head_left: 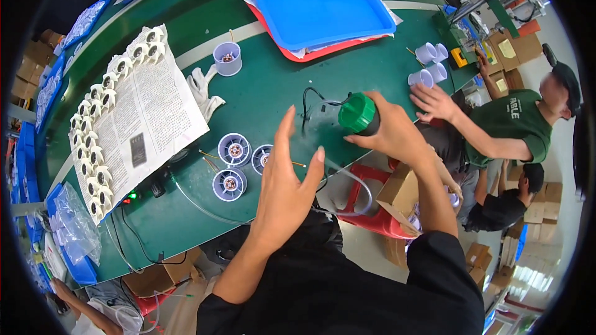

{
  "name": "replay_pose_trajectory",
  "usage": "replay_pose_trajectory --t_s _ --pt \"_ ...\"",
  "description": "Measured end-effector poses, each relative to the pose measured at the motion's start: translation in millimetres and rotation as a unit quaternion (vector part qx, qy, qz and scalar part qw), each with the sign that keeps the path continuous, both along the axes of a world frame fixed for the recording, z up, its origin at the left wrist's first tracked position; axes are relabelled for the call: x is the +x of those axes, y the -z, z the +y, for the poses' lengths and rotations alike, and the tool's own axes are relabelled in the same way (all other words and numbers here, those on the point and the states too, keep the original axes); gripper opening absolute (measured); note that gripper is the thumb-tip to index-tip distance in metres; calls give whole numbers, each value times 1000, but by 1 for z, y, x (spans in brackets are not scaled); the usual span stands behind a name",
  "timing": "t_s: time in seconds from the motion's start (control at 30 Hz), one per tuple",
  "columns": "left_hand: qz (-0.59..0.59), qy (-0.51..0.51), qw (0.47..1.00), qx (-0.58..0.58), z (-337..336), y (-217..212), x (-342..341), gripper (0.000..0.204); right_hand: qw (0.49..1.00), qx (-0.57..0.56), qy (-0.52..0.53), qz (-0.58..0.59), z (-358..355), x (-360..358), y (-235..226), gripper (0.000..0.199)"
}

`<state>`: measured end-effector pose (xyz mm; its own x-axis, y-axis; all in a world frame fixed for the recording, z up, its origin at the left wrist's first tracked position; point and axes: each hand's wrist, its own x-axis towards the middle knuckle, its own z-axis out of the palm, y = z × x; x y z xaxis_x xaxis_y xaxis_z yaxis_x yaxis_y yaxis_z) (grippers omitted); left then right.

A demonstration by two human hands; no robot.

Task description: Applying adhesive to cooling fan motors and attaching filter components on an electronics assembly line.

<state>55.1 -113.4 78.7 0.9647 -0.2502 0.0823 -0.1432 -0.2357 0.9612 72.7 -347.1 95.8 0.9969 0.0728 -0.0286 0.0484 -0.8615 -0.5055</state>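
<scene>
My right hand (pixel 390 131) grips a dark tool with a green round cap (pixel 358 113); a black cable and a clear hose run from it. My left hand (pixel 287 181) is raised with fingers spread and holds nothing, just right of three round white fan-like parts with copper centres (pixel 234 149) lying on the green table (pixel 273 80). Thin yellow sticks lie among those parts.
A newspaper (pixel 144 111) covers rows of similar white parts at the left. A small cup (pixel 228 58), a white glove (pixel 202 90), a blue tray (pixel 316 3) and white cups (pixel 431 56) lie farther off. Another person's hand (pixel 433 102) reaches in at the right.
</scene>
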Motion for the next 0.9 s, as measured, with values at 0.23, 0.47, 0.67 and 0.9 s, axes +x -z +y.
replay_pose_trajectory --t_s 0.23,0.47,0.67,0.9 --pt "-80 -37 995 39 27 10 -25 37 989 -116 27 -89 24 27 41 70" --pt "-144 -105 984 -24 46 17 -53 18 979 -177 39 -90 22 41 53 71" --pt "-107 -154 977 -100 45 23 -64 12 990 -131 46 -25 15 36 30 71" --pt "-145 -45 988 11 -11 -2 -11 65 998 -29 -3 -51 24 0 4 70"
